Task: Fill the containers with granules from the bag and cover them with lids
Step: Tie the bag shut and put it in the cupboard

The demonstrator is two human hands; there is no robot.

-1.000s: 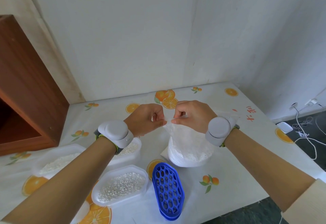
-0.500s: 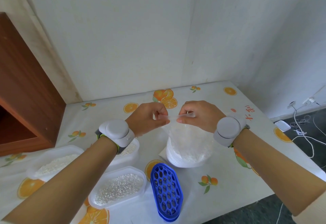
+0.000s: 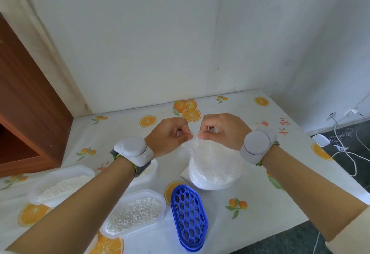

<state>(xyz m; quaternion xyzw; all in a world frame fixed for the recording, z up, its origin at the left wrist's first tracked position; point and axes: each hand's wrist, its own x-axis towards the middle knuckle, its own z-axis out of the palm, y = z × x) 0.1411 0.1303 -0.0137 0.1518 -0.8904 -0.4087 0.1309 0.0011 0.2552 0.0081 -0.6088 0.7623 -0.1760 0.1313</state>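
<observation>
A clear plastic bag of white granules [image 3: 215, 165] stands on the table right of centre. My left hand [image 3: 169, 134] and my right hand [image 3: 222, 129] pinch its top edge between them, fingers closed on the plastic. Three translucent white containers hold granules: one in front [image 3: 134, 213], one at the left [image 3: 60, 185], and one [image 3: 149, 170] mostly hidden behind my left wrist. A stack of blue lattice lids [image 3: 189, 216] lies in front of the bag.
The table [image 3: 260, 199] has an orange-print cloth and meets white walls at the back and right. A brown wooden cabinet [image 3: 26, 113] stands at the left. White cables and a small white box [image 3: 321, 140] lie on the dark floor at the right.
My hands spread the bag's top slightly apart half a second ago and have drawn close together again. The bag stays standing in the same place.
</observation>
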